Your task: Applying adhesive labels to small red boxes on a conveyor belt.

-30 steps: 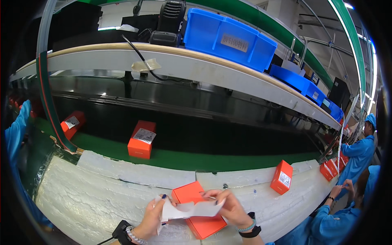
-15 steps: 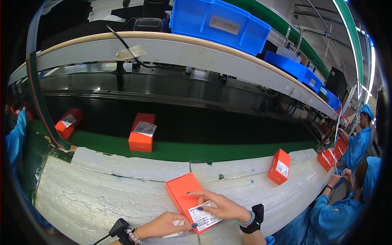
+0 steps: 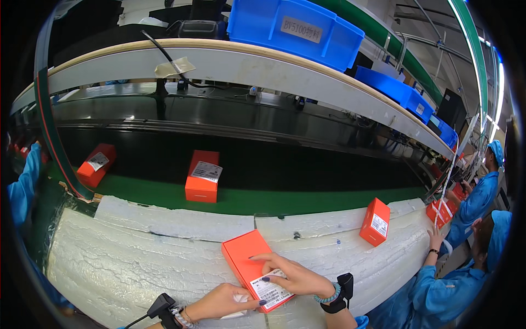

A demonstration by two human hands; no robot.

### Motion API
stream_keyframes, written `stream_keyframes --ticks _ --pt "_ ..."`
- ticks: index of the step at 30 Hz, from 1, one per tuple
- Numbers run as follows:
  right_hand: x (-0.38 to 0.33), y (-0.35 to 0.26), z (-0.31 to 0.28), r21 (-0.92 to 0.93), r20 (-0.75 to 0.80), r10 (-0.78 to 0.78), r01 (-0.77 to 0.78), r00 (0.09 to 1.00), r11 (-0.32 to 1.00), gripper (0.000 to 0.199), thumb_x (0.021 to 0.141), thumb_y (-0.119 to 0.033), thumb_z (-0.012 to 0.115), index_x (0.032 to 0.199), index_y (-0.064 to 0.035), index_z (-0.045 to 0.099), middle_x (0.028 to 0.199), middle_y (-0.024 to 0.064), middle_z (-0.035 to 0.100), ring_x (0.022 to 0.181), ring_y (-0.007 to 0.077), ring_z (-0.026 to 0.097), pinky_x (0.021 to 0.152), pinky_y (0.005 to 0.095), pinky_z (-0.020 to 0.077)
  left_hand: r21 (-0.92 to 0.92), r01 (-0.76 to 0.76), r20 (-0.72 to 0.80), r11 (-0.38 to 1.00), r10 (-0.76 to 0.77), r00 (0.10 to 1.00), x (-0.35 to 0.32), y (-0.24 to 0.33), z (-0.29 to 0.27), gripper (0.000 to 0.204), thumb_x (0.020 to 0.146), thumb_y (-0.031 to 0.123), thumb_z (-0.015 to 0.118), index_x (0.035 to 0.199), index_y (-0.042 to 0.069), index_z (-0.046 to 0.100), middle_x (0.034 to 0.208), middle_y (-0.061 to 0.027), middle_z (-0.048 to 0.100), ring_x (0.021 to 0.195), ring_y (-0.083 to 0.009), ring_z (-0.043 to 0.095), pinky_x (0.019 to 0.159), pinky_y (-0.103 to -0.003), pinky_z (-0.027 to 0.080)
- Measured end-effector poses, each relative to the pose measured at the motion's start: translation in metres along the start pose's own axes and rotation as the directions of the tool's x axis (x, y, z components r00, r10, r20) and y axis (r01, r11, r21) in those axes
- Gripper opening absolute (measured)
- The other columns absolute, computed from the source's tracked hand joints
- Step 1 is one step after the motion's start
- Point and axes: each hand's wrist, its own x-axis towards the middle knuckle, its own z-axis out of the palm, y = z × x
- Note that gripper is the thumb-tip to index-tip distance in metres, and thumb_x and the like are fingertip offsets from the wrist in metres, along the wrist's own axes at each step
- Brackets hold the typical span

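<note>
An orange-red carton [image 3: 244,254] lies tilted on the pale padded work surface in front of me, with a white printed label [image 3: 269,294] across its near end. My right hand [image 3: 298,278] rests on the carton with its fingers apart, fingertips touching the label and the bare lid above it. At the label's lower left, my left hand [image 3: 222,301] has one digit pressed on its edge. Its other fingers curl around a white slip of paper [image 3: 240,299], partly hidden under the hand. Both wrists wear bracelets and black strapped devices.
Beyond the padding [image 3: 148,247] runs a green conveyor belt [image 3: 285,203] carrying labelled orange cartons [image 3: 201,189]. Another carton [image 3: 375,222] stands on the padding to the right. A shelf with blue bins [image 3: 296,33] spans above. Co-workers in blue sit at right [image 3: 449,290]; a sleeve [image 3: 24,181] shows left.
The two cartons on the belt have shifted right. My hands and the carton under them have barely moved. At the right, the nearer co-worker's hand has dropped lower, beside a white strip.
</note>
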Motion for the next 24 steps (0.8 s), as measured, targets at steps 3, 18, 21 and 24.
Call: stream_keyframes --ticks 3,18,21,24 --pt "0.000 0.001 0.000 -0.024 0.001 -0.013 0.013 1.000 1.000 0.055 0.086 0.002 0.050 0.138 -0.0057 0.037 0.090 0.0059 0.050 0.089 0.0187 0.051 0.089 0.0320 0.0407 -0.014 -0.013 -0.003 1.000 0.013 1.000 -0.002 0.004 -0.001 0.029 0.087 0.034 0.067 0.099 0.008 0.073 0.085 -0.0064 0.071 0.077 -0.0101 0.061 0.078 -0.026 0.047" --pt "0.004 0.004 0.007 -0.226 -0.014 -0.007 0.003 1.000 0.974 0.044 0.087 -0.006 0.053 0.131 -0.0078 0.047 0.099 0.0091 0.055 0.096 0.0224 0.053 0.089 0.0348 0.0414 -0.037 0.007 -0.004 0.999 -0.007 1.000 0.002 -0.004 0.000 0.028 0.087 0.031 0.067 0.093 0.005 0.073 0.081 -0.0033 0.070 0.075 -0.0076 0.059 0.075 -0.024 0.048" --pt "0.001 0.009 0.021 -0.571 -0.127 -0.285 0.165 0.950 0.804 0.046 0.086 -0.007 0.052 0.131 -0.0128 0.047 0.109 0.0085 0.054 0.106 0.0248 0.049 0.090 0.0415 0.0398 -0.090 -0.182 -0.227 0.979 0.158 0.961 -0.004 0.001 -0.010 0.028 0.087 0.033 0.067 0.089 0.005 0.069 0.069 -0.0003 0.062 0.063 -0.0075 0.054 0.062 -0.024 0.045" --pt "0.003 0.005 0.037 -0.776 -0.220 -0.278 0.005 0.935 0.630 0.042 0.089 -0.027 0.057 0.129 -0.0171 0.051 0.131 0.0062 0.048 0.122 0.0307 0.040 0.102 0.0535 0.0266 -0.345 -0.272 -0.471 0.898 0.085 0.878 0.000 -0.009 -0.031 0.023 0.088 0.018 0.065 0.105 0.005 0.058 0.086 0.0021 0.057 0.074 -0.0055 0.054 0.067 -0.021 0.045"
